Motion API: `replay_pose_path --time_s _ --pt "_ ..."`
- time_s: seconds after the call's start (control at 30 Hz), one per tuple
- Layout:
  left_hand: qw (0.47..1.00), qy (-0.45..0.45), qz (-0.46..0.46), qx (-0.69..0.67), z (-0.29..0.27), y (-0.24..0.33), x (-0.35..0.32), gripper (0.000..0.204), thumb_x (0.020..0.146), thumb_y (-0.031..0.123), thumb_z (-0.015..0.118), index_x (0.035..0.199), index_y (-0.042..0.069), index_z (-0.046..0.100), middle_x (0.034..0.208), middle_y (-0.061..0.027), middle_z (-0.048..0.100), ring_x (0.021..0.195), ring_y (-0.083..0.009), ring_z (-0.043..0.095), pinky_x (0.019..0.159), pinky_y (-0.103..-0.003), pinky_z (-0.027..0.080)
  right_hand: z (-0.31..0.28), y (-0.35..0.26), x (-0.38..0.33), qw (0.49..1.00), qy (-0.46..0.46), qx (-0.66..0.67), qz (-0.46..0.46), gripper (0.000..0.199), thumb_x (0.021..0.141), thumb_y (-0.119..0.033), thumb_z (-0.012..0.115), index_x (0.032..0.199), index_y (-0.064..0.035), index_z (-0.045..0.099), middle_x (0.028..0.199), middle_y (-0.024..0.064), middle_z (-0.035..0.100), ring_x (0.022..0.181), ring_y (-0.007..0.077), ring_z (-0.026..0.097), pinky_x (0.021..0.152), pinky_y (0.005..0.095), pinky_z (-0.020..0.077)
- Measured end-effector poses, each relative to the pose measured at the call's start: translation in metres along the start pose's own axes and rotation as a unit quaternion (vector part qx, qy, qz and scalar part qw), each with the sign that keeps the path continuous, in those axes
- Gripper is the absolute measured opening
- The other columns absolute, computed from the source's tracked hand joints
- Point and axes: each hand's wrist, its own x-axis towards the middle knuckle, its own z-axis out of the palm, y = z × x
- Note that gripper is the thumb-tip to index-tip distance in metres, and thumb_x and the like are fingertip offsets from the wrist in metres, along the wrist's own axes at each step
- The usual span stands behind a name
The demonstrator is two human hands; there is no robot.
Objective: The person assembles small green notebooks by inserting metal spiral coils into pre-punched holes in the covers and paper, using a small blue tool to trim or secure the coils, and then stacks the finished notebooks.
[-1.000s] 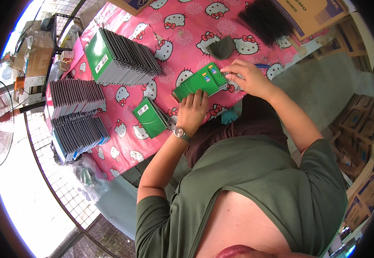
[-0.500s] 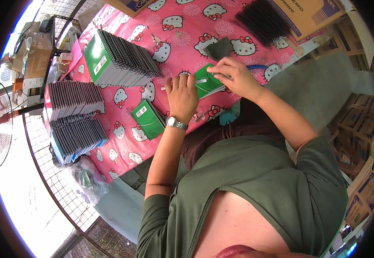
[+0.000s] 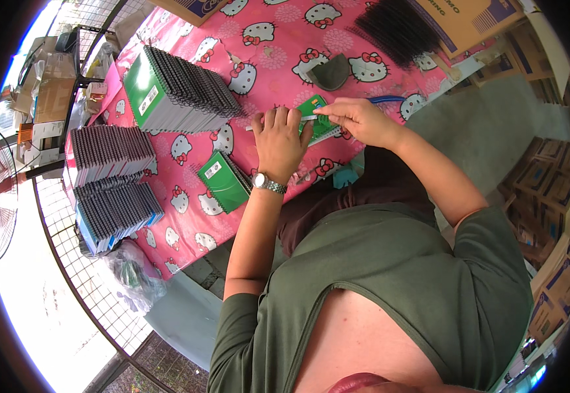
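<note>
Green notebook (image 3: 325, 125) lies on pink cloth (image 3: 272, 77) under both hands, the left hand (image 3: 279, 143) draping slightly parted fingers over a pale strip (image 3: 308, 118), the right hand (image 3: 368, 124) pinching thumb and forefinger together near its end, anything between them indistinct.

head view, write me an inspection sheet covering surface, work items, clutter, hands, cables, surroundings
Surface: pink patterned table cover.
Work items: green notebook with a thin pale strip over it; second green notebook to its left; green notebook stack and two more stacks farther left; black spiral coils at upper right.
Clutter: grey half-round piece; cardboard box.
Hands: left hand palm down at the notebook; right hand at the strip's end, grip unclear.
Cables: blue curved thing beyond the right hand, cannot tell if cable.
Surroundings: fan at left, stacked cartons at right.
</note>
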Motion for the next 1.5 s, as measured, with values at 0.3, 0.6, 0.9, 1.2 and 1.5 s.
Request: replay_pose_path --time_s 0.3,0.6,0.9,1.2,1.5 --pt "0.999 0.026 0.033 -0.017 0.004 0.014 -0.006 0.028 0.089 0.020 0.064 0.114 0.011 0.055 0.101 -0.0066 0.062 0.100 -0.0269 0.058 0.103 -0.053 0.035 -0.004 -0.032 0.000 0.996 0.039 -0.078 0.026 0.029 0.096 -0.015 0.061 0.123 -0.0043 0.058 0.093 0.0125 0.064 0.077 0.0268 0.064 0.068 0.0384 0.0508" --pt "0.998 0.022 0.038 -0.047 0.004 0.011 -0.011 0.027 0.087 0.023 0.067 0.111 0.013 0.059 0.102 -0.0059 0.062 0.102 -0.0271 0.058 0.106 -0.053 0.032 -0.013 0.007 0.049 0.881 0.156 -0.445 0.041 0.047 0.088 -0.040 0.068 0.124 -0.0088 0.062 0.136 0.0188 0.053 0.118 0.0354 0.056 0.096 0.0476 0.0475" --pt "0.995 0.055 -0.055 -0.056 0.012 -0.002 -0.031 0.036 0.079 0.031 0.077 0.108 0.013 0.064 0.106 -0.0038 0.060 0.108 -0.0283 0.052 0.096 -0.051 0.034 -0.042 -0.008 0.044 0.951 -0.220 0.204 0.072 0.039 0.075 -0.010 0.071 0.113 -0.0001 0.068 0.126 0.0168 0.066 0.112 0.0238 0.064 0.099 0.0344 0.0484" --pt "0.990 0.061 -0.032 -0.125 0.011 -0.005 -0.026 0.040 0.070 0.033 0.083 0.100 0.013 0.064 0.103 -0.0033 0.059 0.104 -0.0275 0.053 0.087 -0.047 0.038 -0.036 -0.002 0.036 0.939 -0.202 0.275 0.053 0.038 0.073 -0.019 0.071 0.106 -0.0003 0.070 0.126 0.0145 0.063 0.114 0.0225 0.060 0.102 0.0370 0.0436" --pt "0.988 0.060 -0.021 -0.138 0.004 -0.004 -0.025 0.046 0.069 0.027 0.084 0.105 0.009 0.061 0.103 -0.0077 0.060 0.103 -0.0303 0.054 0.087 -0.044 0.039 -0.035 -0.014 0.040 0.917 -0.258 0.299 0.055 0.041 0.076 -0.023 0.074 0.111 -0.0027 0.070 0.122 0.0104 0.061 0.117 0.0225 0.056 0.103 0.0363 0.0413"
